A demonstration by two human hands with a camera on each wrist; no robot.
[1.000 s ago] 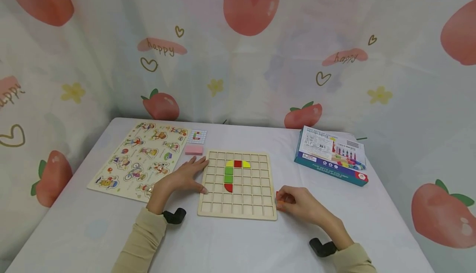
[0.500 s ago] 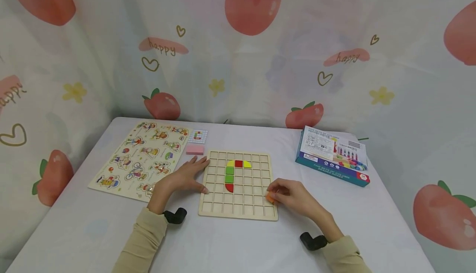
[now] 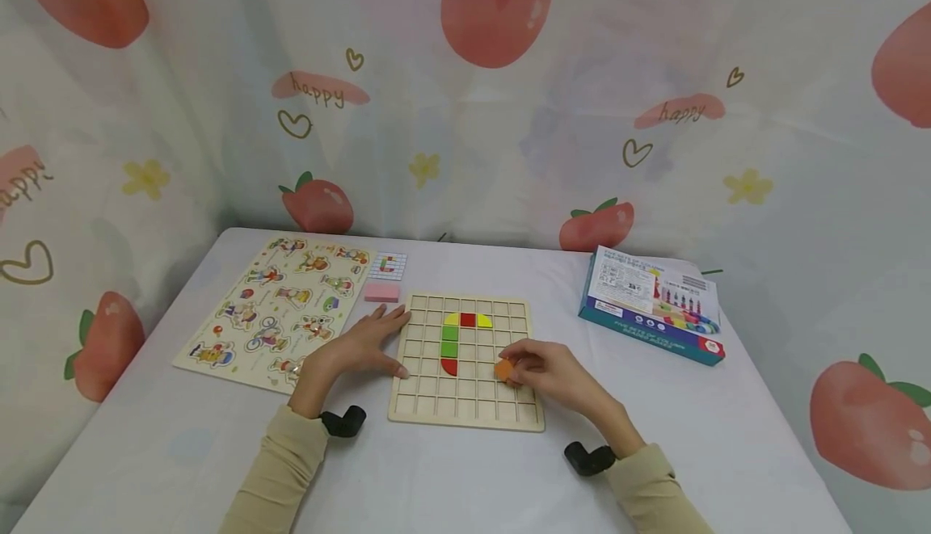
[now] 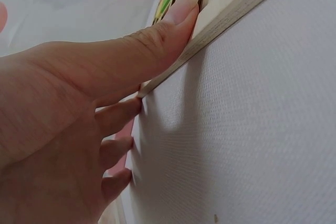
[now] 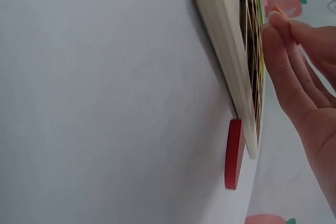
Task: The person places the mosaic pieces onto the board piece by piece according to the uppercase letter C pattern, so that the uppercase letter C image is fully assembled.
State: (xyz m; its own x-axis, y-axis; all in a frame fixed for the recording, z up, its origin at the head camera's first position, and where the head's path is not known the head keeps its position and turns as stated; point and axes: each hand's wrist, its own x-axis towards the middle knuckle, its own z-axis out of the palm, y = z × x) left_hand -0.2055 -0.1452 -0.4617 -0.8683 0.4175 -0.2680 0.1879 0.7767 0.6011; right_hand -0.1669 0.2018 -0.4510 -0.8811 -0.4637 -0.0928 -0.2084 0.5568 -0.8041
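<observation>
A wooden grid board (image 3: pixel 465 411) lies mid-table with coloured pieces set in some cells. These are yellow corner pieces (image 3: pixel 484 321) either side of a red square (image 3: pixel 468 320), green squares (image 3: pixel 449 349) below, and a rounded red piece (image 3: pixel 449 367) at the bottom. My right hand (image 3: pixel 554 370) pinches an orange piece (image 3: pixel 503 370) between thumb and fingertips, over the board's right-hand cells. My left hand (image 3: pixel 356 349) rests at the board's left edge with fingers spread. In the left wrist view its thumb (image 4: pixel 181 11) lies on the rim.
A flat red piece (image 5: pixel 234 153) lies beside the board's edge in the right wrist view. A picture puzzle board (image 3: pixel 243 340) is on the left. Near it lie a pattern card (image 3: pixel 388 266) and a pink block (image 3: pixel 381 292). A teal box (image 3: pixel 647 332) stands back right.
My right hand has moved leftward from beside the board to over its right-hand cells, carrying the orange piece. My left hand has stayed at the left edge.
</observation>
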